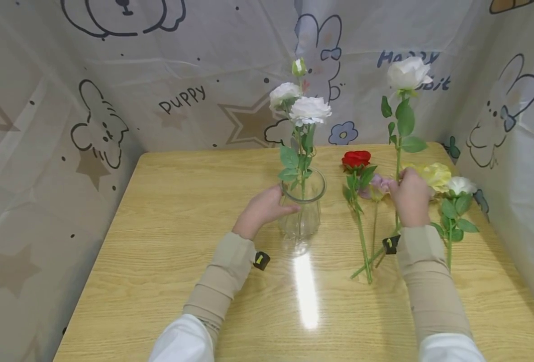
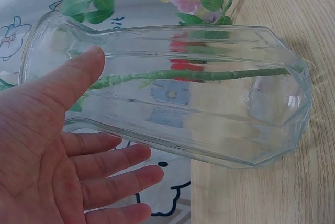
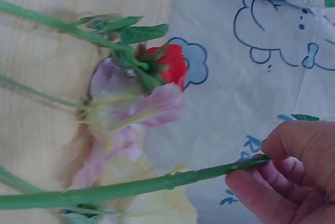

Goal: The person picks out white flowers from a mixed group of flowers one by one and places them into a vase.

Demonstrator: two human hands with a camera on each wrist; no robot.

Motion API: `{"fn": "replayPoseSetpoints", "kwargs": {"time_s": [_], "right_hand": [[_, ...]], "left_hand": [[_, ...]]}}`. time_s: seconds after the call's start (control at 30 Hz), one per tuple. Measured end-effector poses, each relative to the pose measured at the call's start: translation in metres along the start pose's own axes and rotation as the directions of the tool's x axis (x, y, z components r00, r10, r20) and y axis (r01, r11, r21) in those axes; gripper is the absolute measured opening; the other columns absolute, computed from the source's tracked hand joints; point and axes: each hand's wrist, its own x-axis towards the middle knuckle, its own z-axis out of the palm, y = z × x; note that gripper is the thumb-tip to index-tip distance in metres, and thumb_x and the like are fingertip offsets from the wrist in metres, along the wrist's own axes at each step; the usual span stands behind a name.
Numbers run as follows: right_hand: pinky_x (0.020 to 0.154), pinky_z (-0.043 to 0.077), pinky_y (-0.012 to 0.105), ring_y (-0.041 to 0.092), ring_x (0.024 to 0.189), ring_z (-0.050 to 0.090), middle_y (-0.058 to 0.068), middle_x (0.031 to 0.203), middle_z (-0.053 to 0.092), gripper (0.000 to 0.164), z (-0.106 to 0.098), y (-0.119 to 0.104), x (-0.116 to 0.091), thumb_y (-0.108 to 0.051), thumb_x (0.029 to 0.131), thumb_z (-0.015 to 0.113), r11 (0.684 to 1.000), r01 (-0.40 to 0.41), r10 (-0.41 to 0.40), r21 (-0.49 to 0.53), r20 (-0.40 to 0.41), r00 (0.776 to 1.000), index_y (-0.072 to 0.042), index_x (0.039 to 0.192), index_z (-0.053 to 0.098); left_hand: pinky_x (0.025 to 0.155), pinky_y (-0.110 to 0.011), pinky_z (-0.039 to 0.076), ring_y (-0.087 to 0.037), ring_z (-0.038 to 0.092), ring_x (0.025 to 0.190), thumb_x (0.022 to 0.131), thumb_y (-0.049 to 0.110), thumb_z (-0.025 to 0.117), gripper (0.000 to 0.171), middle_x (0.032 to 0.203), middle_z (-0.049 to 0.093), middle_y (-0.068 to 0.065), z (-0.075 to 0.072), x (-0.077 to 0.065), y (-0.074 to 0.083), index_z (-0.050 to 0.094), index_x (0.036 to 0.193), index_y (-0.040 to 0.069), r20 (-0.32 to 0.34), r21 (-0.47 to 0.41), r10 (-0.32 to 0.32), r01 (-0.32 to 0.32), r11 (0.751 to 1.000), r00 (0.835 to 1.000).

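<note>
Head view: the left hand [image 1: 264, 208] was at the glass vase [image 1: 313, 220], fingers [image 2: 123, 182] straight and apart, thumb [image 2: 84, 71] on its near side. The vase stood upright on the counter [image 1: 181, 226], containing a white spray [image 1: 311, 109]. The right hand [image 1: 412, 198] held a white rose [image 1: 408, 75] upright, fingers clamped on its stem [image 3: 157, 184]. Printed cloth [image 1: 167, 55] hung behind.

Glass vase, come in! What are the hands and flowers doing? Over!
Left hand at glass vase, fingers straight. Right hand pinching white flower by stem. White blooms standing in vase. Red flower lying between hands.
</note>
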Motion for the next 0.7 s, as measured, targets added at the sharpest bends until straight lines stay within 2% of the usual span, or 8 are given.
{"fn": "replayPoseSetpoints", "kwargs": {"time_s": [0.2,0.53,0.7], "right_hand": [[0.054,0.042,0.045,0.036,0.064,0.052,0.024,0.078,0.057,0.015,-0.006,-0.017,0.006,-0.001,0.082,0.046,0.999,0.003,-0.002,0.033,-0.018,1.000,0.009,0.091,0.052],[0.058,0.045,0.044,0.035,0.063,0.054,0.023,0.075,0.059,0.013,-0.016,-0.054,0.014,0.000,0.081,0.049,0.992,0.107,-0.098,0.072,-0.118,0.988,0.009,0.088,0.054],[0.058,0.044,0.040,0.032,0.064,0.054,0.020,0.074,0.060,0.010,-0.019,-0.075,0.016,0.000,0.079,0.050,0.986,0.115,-0.098,0.121,-0.135,0.986,0.007,0.086,0.054]], "left_hand": [[0.099,-0.041,0.033,-0.023,0.039,0.123,0.082,0.034,0.065,0.069,0.138,0.038,-0.004,0.000,0.000,0.001,0.030,0.140,0.023,0.006,-0.006,0.004,-0.004,1.000,1.000],[0.099,-0.041,0.034,-0.023,0.040,0.121,0.081,0.034,0.065,0.068,0.137,0.040,-0.004,0.000,0.000,0.000,0.032,0.140,0.023,0.006,-0.004,-0.011,0.011,1.000,1.000],[0.098,-0.041,0.035,-0.024,0.041,0.121,0.081,0.036,0.064,0.068,0.136,0.041,-0.004,0.000,0.001,-0.001,0.032,0.139,0.022,0.010,0.005,-0.014,0.014,1.000,1.000]]}}
